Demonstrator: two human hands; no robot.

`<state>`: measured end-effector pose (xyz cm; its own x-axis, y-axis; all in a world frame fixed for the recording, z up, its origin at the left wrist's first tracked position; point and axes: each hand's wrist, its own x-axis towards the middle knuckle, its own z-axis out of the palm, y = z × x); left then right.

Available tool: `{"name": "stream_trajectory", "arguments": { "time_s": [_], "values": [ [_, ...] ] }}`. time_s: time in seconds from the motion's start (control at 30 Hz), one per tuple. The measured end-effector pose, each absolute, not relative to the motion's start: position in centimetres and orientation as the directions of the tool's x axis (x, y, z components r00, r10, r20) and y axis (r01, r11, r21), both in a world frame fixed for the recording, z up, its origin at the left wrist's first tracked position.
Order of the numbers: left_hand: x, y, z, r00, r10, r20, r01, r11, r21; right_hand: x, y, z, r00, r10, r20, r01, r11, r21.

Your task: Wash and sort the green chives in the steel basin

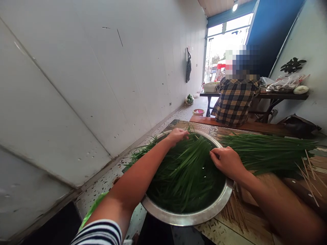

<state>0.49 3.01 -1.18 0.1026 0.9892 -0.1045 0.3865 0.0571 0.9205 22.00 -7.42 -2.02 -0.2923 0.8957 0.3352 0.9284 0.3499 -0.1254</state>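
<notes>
A wide metal bowl (189, 219) holds long flat green leaves that look like garlic chives (184, 170). My left hand (178, 136) is over its far rim, fingers pinched at the ends of some chives. A thin pale stick-like sliver shows just beyond those fingertips. Closed in a pinch, my right hand (227, 161) is at the bowl's right rim, beside the top of a fanned bunch of chives. What its fingertips hold is too small to make out. Between both hands the bunch spreads down toward me into the bowl.
More chives (268, 151) lie in a pile on the cardboard-covered table at right. Wooden skewers (233, 207) lie beside the bowl, and others (309, 177) at the far right. Ahead, a person in a plaid shirt (233, 100) sits on a bench (265, 128). A wall (102, 85) runs along the left.
</notes>
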Motion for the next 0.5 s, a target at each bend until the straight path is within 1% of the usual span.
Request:
{"name": "stream_trajectory", "arguments": {
  "time_s": [0.1, 0.23, 0.3, 0.5],
  "values": [
    [0.41, 3.06, -1.49, 0.092, 0.994, -0.057, 0.369, 0.02, 0.929, 22.01, -7.4, -2.06, -0.292, 0.895, 0.336, 0.928, 0.351, -0.129],
    [0.65, 2.78, -1.48, 0.124, 0.99, -0.065, 0.246, 0.033, 0.969, 22.05, -7.39, -2.09, -0.293, 0.894, 0.34, 0.927, 0.353, -0.129],
    [0.85, 2.52, -1.25, 0.125, 0.99, -0.057, 0.215, 0.029, 0.976, 22.07, -7.4, -2.1, -0.294, 0.892, 0.344, 0.926, 0.355, -0.128],
    [1.19, 2.08, -0.81, 0.144, 0.989, -0.045, 0.232, 0.01, 0.973, 22.08, -7.39, -2.11, -0.293, 0.896, 0.334, 0.927, 0.351, -0.129]
  ]
}}
